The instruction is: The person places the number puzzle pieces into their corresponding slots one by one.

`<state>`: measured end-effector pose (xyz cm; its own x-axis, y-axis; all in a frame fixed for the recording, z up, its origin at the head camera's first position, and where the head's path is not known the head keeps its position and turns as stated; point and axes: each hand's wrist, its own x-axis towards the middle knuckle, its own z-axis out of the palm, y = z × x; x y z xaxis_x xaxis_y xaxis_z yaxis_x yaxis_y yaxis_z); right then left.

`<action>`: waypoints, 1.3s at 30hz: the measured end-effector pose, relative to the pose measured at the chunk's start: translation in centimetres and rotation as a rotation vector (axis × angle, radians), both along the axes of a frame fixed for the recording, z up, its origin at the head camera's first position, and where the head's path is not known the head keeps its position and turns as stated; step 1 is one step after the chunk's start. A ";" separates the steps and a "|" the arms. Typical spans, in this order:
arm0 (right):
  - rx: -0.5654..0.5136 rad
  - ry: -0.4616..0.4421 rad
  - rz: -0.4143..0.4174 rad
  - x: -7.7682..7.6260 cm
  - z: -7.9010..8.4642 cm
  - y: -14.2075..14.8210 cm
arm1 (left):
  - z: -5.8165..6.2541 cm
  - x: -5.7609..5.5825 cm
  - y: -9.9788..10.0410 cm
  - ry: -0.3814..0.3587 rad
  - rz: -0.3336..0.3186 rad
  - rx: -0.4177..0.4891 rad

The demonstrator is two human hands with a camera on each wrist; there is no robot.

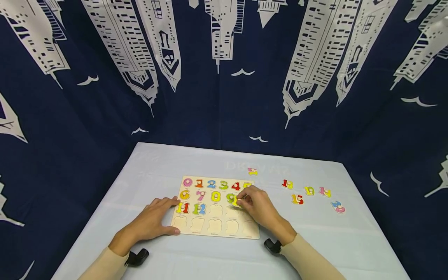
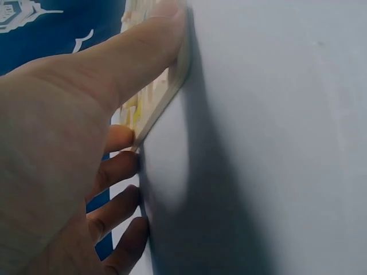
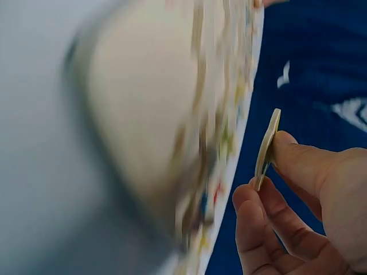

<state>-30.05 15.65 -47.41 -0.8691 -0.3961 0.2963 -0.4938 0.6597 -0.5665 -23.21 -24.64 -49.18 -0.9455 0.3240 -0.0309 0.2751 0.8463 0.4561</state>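
A wooden number puzzle board (image 1: 241, 235) lies on the table with coloured number pieces in its upper rows and bare recesses in the lower ones. My left hand (image 1: 150, 221) rests at its left side, fingers spread, index fingertip at the edge. The left thumb (image 2: 137, 51) lies over the board's near corner. Between thumb and fingertips, my right hand (image 1: 257, 206) pinches a thin number puzzle piece (image 3: 265, 152), close by the green 9 (image 1: 230, 198). In the right wrist view the piece shows edge-on; the fingers partly hide its yellow face in the head view.
Loose number pieces lie right of the board: a red-yellow 13 (image 1: 287, 184), a 15 (image 1: 297, 199), a 19 (image 1: 309, 190), a 14 (image 1: 324, 192) and a blue-pink 20 (image 1: 338, 207). A pink-yellow piece (image 1: 252, 171) sits behind it. Dark patterned cloth (image 1: 217, 112) hangs beyond the white table (image 1: 157, 163).
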 end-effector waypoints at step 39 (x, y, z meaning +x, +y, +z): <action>0.095 -0.072 0.138 1.0 -1.4 -7.0 | 0.2 0.1 0.3 -0.020 0.013 -0.001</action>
